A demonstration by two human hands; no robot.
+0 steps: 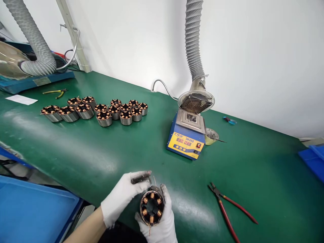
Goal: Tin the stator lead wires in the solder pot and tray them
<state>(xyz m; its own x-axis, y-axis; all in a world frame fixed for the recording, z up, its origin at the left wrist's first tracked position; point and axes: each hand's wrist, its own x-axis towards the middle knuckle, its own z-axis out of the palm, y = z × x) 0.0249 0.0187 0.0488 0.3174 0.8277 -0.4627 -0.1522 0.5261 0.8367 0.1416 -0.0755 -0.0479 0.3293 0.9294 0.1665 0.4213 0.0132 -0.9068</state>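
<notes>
A motor stator (152, 221) with copper coils and a black core sits in my right hand (164, 222), which wears a white glove and wraps round its side. The stator's open face is turned up toward me. One thin copper wire sticks up at its far edge, and another wire end hangs at the near edge. My left hand (126, 190), also gloved and dark at the fingertips, is beside the far edge, close to the upright wire. Its fingers are stretched out; I see nothing held in them.
Several more stators (126, 122) stand at the back left. A blue and yellow solder pot (186, 143) stands under a fume extraction hood (196, 101). Red-handled pliers (222, 202) lie at the right, yellow-handled cutters (57, 92) far left. A blue bin (32, 209) is at the lower left.
</notes>
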